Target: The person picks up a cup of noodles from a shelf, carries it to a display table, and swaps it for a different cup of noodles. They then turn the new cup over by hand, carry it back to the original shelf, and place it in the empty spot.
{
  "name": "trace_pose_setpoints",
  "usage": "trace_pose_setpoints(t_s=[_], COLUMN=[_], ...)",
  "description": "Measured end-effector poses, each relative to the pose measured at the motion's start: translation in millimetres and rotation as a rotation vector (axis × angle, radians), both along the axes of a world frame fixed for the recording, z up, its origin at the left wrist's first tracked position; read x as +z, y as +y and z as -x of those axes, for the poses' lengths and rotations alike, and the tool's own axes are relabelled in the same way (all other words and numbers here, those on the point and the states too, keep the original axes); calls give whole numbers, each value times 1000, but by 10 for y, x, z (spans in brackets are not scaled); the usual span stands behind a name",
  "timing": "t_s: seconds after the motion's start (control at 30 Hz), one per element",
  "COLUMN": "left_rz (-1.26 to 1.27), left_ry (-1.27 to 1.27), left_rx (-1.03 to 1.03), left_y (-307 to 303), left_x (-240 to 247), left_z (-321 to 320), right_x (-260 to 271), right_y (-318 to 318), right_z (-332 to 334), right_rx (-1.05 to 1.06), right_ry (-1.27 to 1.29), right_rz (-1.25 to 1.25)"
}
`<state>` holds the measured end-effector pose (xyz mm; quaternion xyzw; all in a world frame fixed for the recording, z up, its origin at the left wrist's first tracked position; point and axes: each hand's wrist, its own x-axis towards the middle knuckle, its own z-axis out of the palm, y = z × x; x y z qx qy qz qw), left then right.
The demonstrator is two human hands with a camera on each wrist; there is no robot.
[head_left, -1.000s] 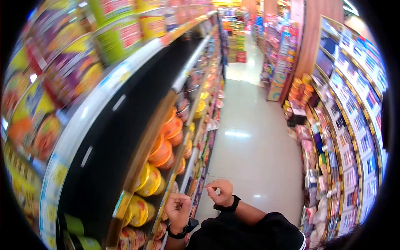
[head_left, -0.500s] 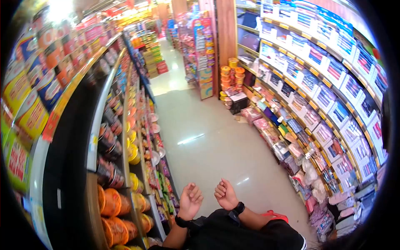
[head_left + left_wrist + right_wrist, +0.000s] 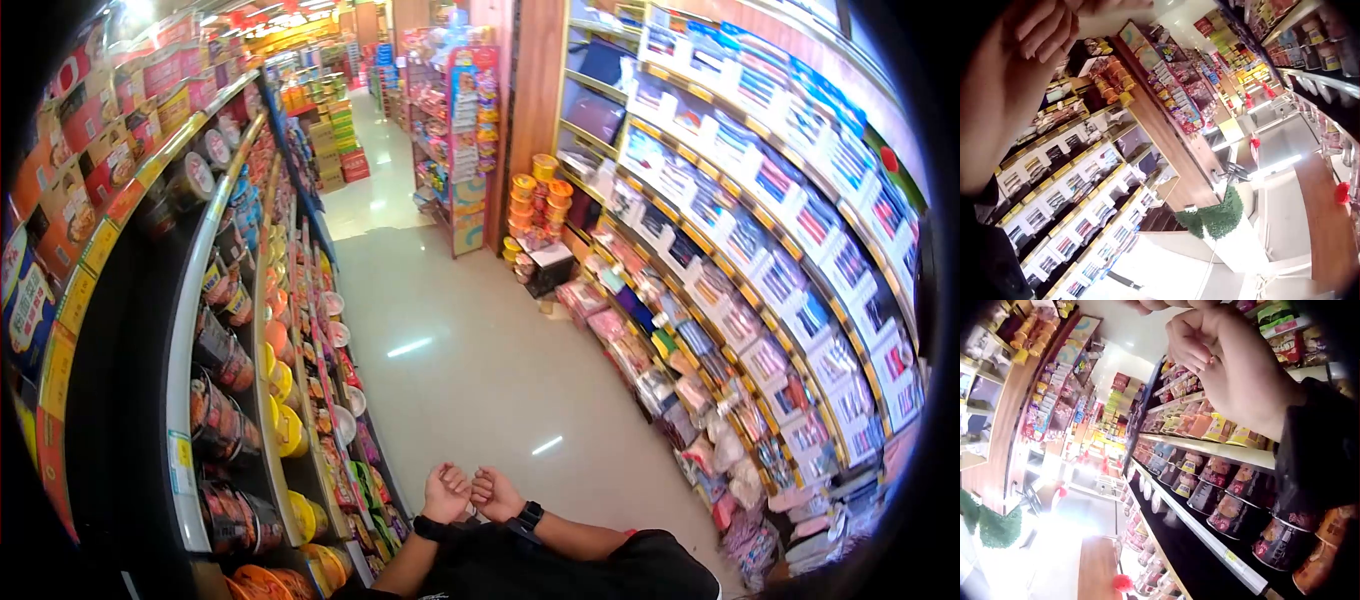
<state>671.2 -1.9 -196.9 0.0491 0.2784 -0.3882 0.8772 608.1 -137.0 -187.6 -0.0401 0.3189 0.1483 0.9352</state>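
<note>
Hands: the left hand (image 3: 446, 492) and the right hand (image 3: 495, 492) touch knuckle to knuckle, just to the right of the noodle shelf (image 3: 186, 330) at its near end.
Fingers: both hands are curled into fists, and nothing shows inside them.
Bowls: the yellow noodle bowls (image 3: 288, 428) stand on that shelf, apart from the hands.
Progress: it seems nothing is taken from the shelf yet, because neither hand reaches it.
Around: the floor (image 3: 480, 360) lies right of the shelf, and the packet racks (image 3: 760, 300) are well apart, across the floor.

The left hand (image 3: 1019, 81) runs off the wrist view's upper edge.
</note>
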Motion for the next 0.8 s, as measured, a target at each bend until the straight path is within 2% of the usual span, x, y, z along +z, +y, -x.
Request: trace_pose_setpoints(t_s=[0.13,0.23,0.33,0.37,0.43,0.47,0.53,0.57,0.6,0.63,0.8], left_rz=[-30,-100,-217,-309,-501,-628,-810,-1321,-1588,-1719,-1894], left_ry=[-46,-67,-46,-25,5,44,136,228,335,422,668], left_rx=[80,132,164,174,192,216,211,97,7,-54,-192], left_y=[32,-95,-197,-200,-115,-42,334,403,585,791,1233], left_x=[17,-62,-668,-895,-1415,-1703,-2192,-2337,-2384,-2373,-2226], left_z=[-982,-1709,-2412,-2615,-2973,-3136,-3269,-3357,-3386,-3338,-3388], right_x=[-70,-310,-1275,-1708,-1770,-2938,-2496,-2359,-2200,-2108,-1874], right_y=[82,-111,-723,-1028,-1432,-1855,-2073,-2195,-2279,-2364,-2723], right_z=[-975,-1662,-2094,-2132,-1918,-1638,-1236,-1060,-913,-826,-861], right_rx=[34,-144,-440,-527,-659,-562,-650,-692,-742,-794,-1035], right_ry=[-40,56,266,423,761,969,1278,1361,1410,1444,1500], right_rz=[54,275,485,615,690,970,842,790,739,690,480])
